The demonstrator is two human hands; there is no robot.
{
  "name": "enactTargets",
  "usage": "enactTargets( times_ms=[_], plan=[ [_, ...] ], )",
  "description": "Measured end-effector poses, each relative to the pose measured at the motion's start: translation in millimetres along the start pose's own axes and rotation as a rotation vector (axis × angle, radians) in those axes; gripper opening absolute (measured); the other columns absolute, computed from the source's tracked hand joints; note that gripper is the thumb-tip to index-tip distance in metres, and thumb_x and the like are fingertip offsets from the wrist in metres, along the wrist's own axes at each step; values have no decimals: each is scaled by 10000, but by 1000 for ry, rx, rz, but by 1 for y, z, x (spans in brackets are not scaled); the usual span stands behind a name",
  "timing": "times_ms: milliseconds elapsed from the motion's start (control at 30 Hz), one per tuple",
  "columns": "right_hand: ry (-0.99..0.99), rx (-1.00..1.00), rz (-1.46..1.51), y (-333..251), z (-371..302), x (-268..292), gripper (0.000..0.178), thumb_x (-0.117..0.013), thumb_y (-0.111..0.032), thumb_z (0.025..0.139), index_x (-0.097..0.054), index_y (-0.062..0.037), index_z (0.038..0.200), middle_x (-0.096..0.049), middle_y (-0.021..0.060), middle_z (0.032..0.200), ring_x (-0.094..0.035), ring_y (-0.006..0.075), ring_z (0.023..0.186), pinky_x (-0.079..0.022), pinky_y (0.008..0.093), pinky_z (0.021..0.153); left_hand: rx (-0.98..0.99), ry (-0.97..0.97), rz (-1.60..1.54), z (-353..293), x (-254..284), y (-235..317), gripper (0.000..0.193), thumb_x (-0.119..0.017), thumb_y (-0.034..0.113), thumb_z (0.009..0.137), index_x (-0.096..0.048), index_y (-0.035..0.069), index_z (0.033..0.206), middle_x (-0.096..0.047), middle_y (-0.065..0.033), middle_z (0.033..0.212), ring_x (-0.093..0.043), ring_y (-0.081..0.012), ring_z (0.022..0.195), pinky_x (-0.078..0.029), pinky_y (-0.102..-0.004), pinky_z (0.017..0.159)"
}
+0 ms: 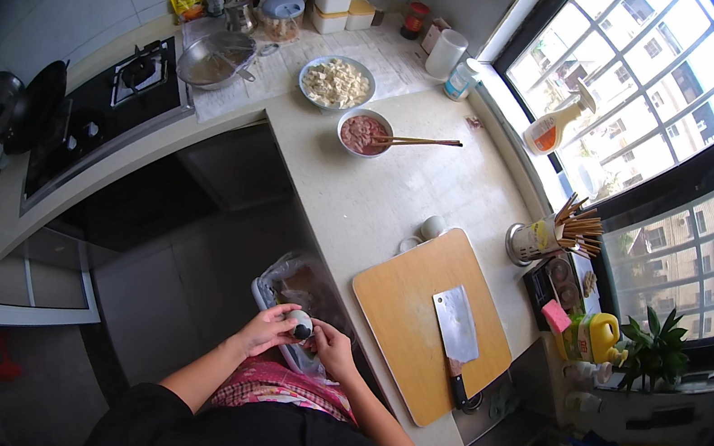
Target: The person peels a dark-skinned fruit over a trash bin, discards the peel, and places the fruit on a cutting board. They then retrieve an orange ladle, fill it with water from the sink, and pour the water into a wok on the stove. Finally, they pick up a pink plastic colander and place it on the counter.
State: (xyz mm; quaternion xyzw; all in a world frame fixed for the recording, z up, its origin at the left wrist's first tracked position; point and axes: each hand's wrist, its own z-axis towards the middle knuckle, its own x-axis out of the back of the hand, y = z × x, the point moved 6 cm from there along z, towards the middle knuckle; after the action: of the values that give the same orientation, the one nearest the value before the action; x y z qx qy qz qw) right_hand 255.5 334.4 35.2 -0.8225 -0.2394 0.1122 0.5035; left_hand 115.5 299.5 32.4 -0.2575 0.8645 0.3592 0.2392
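Observation:
My left hand grips a preserved egg, its pale grey shell partly off and a dark, nearly black patch showing low on it. At the egg's right side, my right hand has its fingers pinched together against the edge. Both hands are above a bin lined with a clear plastic bag, with some brownish waste inside. Another pale, round egg sits on the counter by the top edge of the wooden cutting board. A cleaver lies flat on that board, its black handle toward me.
Ahead on the counter are a bowl of raw minced meat with chopsticks and a plate of tofu cubes. A pan stands beside the gas stove. Along the window are a spray bottle and a chopstick holder.

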Motion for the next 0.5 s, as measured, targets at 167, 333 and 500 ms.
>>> enactTargets(
  times_ms=[167,333,500],
  plan=[
    [98,20,-148,-9,4,11,318,-491,-148,909,-515,8,1185,-624,83,848,-581,102,661,-462,225,611,-17,-66,-67,4,5,0,301,-532,159,893,-444,108,1176,-531,-81,1094,-550,-204,994,-482,-390,846],
    [-58,65,98,-18,6,-2,350,-526,-164,899,-501,-4,1210,-605,47,867,-540,77,655,-448,215,605,-26,-25,81,7,-4,2,258,-526,167,897,-467,105,1141,-542,-51,1037,-555,-154,941,-505,-358,799],
    [-21,104,7,-32,2,2,322,-511,-169,908,-525,12,1174,-587,20,811,-523,66,649,-440,216,602,-23,-24,66,7,-5,6,273,-517,187,903,-466,105,1159,-544,-62,1062,-563,-173,955,-514,-371,793]
  ],
)
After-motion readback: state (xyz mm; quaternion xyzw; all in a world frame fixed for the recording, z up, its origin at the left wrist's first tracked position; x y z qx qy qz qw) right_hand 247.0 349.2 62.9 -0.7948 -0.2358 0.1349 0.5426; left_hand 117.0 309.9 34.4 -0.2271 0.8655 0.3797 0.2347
